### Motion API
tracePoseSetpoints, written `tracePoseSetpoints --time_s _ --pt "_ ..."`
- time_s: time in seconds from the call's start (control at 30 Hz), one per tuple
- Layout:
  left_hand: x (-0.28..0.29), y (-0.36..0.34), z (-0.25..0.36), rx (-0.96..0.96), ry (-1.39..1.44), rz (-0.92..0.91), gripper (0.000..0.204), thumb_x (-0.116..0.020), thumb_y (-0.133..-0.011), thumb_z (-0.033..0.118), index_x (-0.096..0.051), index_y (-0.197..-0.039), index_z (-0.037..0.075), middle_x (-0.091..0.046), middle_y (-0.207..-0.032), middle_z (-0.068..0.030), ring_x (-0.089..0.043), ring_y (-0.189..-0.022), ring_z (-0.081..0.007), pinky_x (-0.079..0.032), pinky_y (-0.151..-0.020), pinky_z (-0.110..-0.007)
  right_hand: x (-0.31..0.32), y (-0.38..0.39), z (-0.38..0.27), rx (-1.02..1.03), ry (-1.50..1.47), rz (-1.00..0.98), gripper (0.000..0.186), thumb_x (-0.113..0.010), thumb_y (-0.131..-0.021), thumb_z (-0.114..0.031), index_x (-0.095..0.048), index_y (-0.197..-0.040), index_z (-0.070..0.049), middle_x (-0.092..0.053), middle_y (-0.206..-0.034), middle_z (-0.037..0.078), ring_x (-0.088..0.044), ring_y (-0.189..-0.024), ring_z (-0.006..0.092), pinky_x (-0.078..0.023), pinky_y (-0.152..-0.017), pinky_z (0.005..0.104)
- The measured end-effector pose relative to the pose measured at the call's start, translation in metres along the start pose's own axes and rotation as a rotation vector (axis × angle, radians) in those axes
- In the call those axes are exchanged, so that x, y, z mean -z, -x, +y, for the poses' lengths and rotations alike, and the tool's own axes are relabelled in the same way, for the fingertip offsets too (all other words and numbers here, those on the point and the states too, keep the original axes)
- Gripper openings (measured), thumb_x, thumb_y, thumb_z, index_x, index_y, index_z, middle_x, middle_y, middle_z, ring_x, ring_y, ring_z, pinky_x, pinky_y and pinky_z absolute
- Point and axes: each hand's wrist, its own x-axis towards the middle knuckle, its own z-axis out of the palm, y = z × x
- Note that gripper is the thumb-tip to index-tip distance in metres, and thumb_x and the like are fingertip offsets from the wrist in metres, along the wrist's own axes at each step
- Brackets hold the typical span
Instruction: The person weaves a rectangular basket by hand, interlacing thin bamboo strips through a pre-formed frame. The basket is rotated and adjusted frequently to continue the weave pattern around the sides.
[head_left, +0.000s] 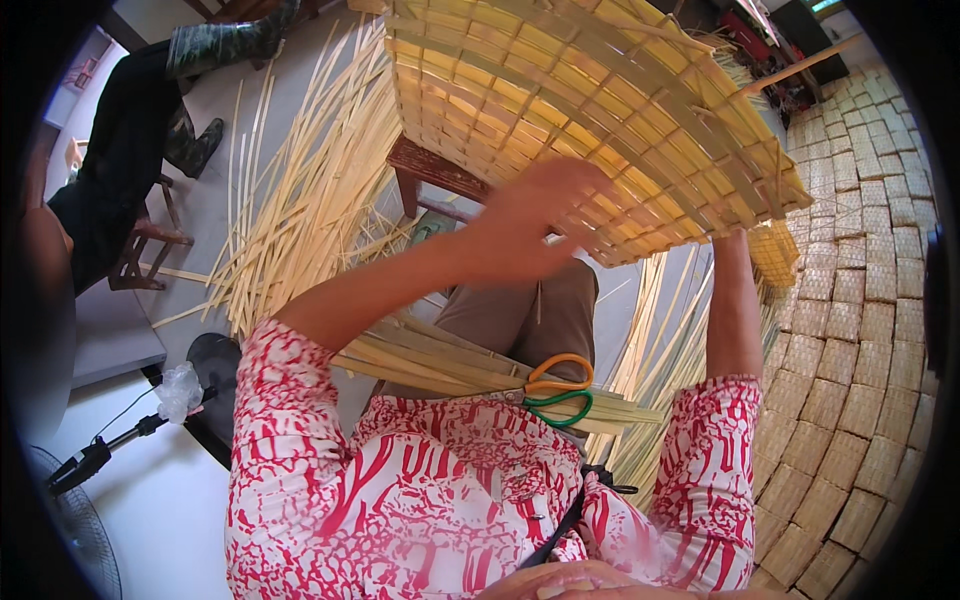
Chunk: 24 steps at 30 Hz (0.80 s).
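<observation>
A large yellow woven bamboo panel [600, 80] is tilted over my knees at the top middle, its lattice of strips curving across it. My left hand [535, 220] is blurred against its lower left part, fingers apart. My right hand [730, 236] grips the lower right edge, its fingers mostly hidden behind the weave. Loose flat bamboo strips [450, 370] lie across my lap, with scissors [560, 410] that have orange and green handles resting on them.
A wooden stool [410, 165] stands under the panel among long strips [290, 190]. A person in dark trousers [115, 150] and camouflage boots sits at left beside a fan [75, 520]. Rows of small woven pieces [830, 390] cover the right side.
</observation>
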Motion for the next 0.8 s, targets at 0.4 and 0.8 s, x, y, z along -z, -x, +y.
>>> tracePoseSetpoints --time_s 0.4,0.8 --pt "0.162 -0.019 -0.12 0.279 0.117 0.4 0.027 -0.069 -0.102 0.027 -0.072 -0.105 0.0 -0.07 -0.088 0.0042 -0.058 -0.081 -0.0019 -0.047 -0.073 -0.021 -0.049 0.202 -0.096 0.426 0.909 -0.408 0.024 -0.07 -0.096 -0.012 -0.067 -0.117 0.0 -0.072 -0.112 0.014 -0.067 -0.108 0.0261 -0.052 -0.091 0.0384" --pt "0.149 0.013 -0.063 0.479 0.194 0.386 0.025 -0.073 -0.098 0.027 -0.075 -0.101 0.002 -0.071 -0.085 0.0021 -0.06 -0.077 -0.002 -0.049 -0.067 -0.021 -0.214 0.075 -0.156 1.291 1.122 -0.055 0.04 -0.063 -0.095 -0.025 -0.06 -0.127 -0.002 -0.066 -0.112 0.019 -0.06 -0.107 0.0391 -0.044 -0.095 0.0494"
